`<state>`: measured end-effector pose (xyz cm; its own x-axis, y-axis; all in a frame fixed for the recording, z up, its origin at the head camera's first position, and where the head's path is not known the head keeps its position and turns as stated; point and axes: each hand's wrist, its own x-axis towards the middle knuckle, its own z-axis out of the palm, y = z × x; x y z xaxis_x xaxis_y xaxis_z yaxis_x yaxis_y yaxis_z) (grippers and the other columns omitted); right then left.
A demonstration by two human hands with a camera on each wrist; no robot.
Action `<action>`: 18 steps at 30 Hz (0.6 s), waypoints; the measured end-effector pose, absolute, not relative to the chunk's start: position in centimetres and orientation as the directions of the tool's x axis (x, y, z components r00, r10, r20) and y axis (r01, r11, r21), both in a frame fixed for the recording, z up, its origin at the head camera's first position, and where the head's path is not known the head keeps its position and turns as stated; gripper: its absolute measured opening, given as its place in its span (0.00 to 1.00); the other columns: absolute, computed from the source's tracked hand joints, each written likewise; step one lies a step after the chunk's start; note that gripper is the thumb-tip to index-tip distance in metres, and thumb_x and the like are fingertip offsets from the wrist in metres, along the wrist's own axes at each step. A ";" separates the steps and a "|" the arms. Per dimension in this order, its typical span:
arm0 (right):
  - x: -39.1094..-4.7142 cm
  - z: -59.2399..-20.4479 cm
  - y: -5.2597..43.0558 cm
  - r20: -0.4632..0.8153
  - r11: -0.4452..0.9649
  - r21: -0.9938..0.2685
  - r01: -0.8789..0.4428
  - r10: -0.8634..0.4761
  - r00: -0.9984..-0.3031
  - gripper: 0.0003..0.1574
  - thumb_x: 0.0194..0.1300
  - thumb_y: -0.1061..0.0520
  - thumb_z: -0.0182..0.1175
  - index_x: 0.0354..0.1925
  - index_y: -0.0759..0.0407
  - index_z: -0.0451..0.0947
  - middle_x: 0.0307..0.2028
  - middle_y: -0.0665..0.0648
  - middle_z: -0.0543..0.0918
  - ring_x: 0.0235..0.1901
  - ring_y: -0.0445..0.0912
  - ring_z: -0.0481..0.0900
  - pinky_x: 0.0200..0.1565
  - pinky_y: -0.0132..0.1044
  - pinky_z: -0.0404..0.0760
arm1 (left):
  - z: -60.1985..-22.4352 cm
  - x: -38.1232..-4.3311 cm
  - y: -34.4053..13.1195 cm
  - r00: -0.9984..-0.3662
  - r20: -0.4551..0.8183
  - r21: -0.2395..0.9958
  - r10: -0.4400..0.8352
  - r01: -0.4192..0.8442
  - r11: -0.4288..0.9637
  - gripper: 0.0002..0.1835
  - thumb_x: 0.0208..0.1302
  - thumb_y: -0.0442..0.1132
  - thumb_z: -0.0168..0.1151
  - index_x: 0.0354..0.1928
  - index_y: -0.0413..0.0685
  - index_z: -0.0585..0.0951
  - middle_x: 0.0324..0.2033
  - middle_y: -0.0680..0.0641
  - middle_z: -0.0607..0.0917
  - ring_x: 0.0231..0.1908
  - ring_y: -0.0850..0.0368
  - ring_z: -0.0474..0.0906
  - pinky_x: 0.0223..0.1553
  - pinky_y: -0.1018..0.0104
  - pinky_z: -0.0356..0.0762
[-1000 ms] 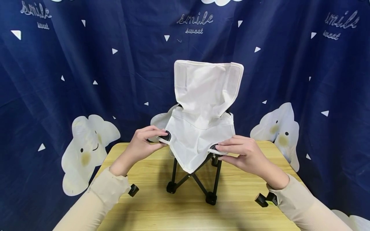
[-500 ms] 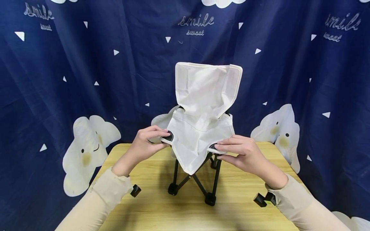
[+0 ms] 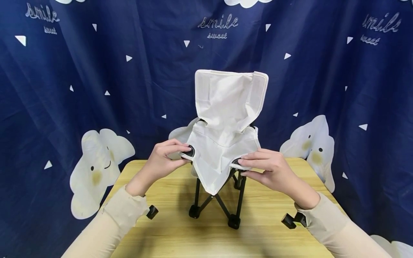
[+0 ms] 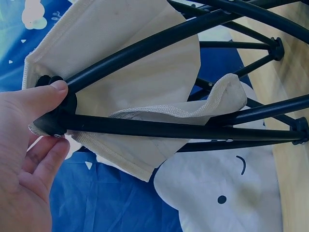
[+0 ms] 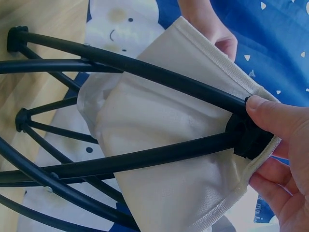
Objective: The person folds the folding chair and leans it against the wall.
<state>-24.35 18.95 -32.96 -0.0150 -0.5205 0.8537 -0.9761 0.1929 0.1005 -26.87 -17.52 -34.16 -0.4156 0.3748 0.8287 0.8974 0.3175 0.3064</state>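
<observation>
A small folding chair [image 3: 222,143] with white fabric and a black tube frame stands partly spread on the table. My left hand [image 3: 165,157] pinches its near left seat corner, fingers on the black patch on top and thumb below. In the left wrist view that thumb lies on the black joint [image 4: 60,104] where two tubes meet. The near right corner is pinched by my right hand [image 3: 269,166] the same way; its thumb touches another black joint [image 5: 246,135] in the right wrist view. Between the hands, the seat's front edge sags to a point above the crossed legs [image 3: 213,197].
Under the chair lies a light wooden table [image 3: 180,240] with rounded far corners. Behind it hangs a dark blue curtain [image 3: 155,79] printed with clouds, triangles and lettering. Black camera mounts [image 3: 292,220] sit at both wrists.
Both corners have come slightly closer together, the left hand shifting a little right and the right hand a little left. Both grips stay the same. The chair's feet have moved slightly inward.
</observation>
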 end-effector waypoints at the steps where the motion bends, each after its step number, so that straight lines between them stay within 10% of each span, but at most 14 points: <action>1: -24.4 -32.9 18.9 0.854 0.190 0.100 -0.977 -0.520 -0.013 0.19 0.78 0.47 0.68 0.45 0.62 0.93 0.39 0.59 0.94 0.32 0.49 0.88 0.34 0.36 0.82 | -34.1 -26.9 -17.5 -0.414 0.829 0.306 0.375 0.898 0.316 0.21 0.42 0.17 0.84 0.40 0.39 0.93 0.38 0.41 0.93 0.41 0.45 0.90 0.55 0.82 0.80; 18: -24.7 -32.6 18.6 0.863 0.176 0.108 -0.978 -0.505 0.004 0.18 0.78 0.49 0.68 0.44 0.63 0.93 0.39 0.60 0.94 0.31 0.49 0.87 0.33 0.35 0.81 | -33.9 -27.2 -16.6 -0.380 0.841 0.279 0.386 0.915 0.293 0.21 0.42 0.18 0.85 0.41 0.39 0.93 0.38 0.42 0.93 0.41 0.43 0.91 0.56 0.80 0.82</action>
<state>-24.71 18.59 -32.57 0.0044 -0.5048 0.8632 -0.9785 0.1760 0.1079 -27.19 -16.61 -33.86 -0.3802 0.3856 0.8407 0.9145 0.2926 0.2794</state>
